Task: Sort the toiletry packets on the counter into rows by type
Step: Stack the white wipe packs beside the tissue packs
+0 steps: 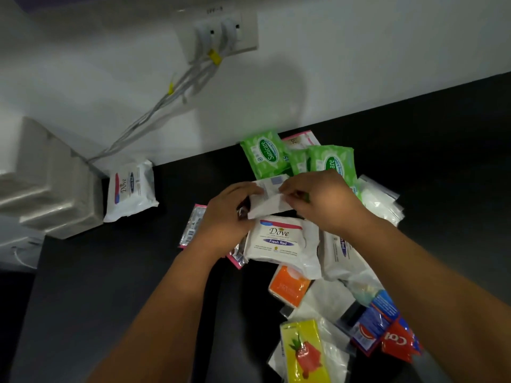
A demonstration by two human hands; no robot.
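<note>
A heap of toiletry packets lies on the black counter [110,286]. Both my hands hold one white packet [269,199] above the heap: my left hand [225,217] grips its left end, my right hand [318,201] pinches its right edge. Just below it sits a white Dove packet [278,240]. Two green Sanicare packets [265,153] [331,161] lie behind my hands near the wall. One Dove packet [130,189] stands apart at the left. An orange packet [289,287], a yellow packet [304,352] and red-blue Colgate sachets [387,330] lie nearer me.
A white moulded block [49,183] stands at the counter's left end by the wall. Grey cables [166,98] run down from a wall socket [221,31] behind it. Pink-edged sachets [190,228] lie under my left wrist. Clear bags [378,197] lie at the right.
</note>
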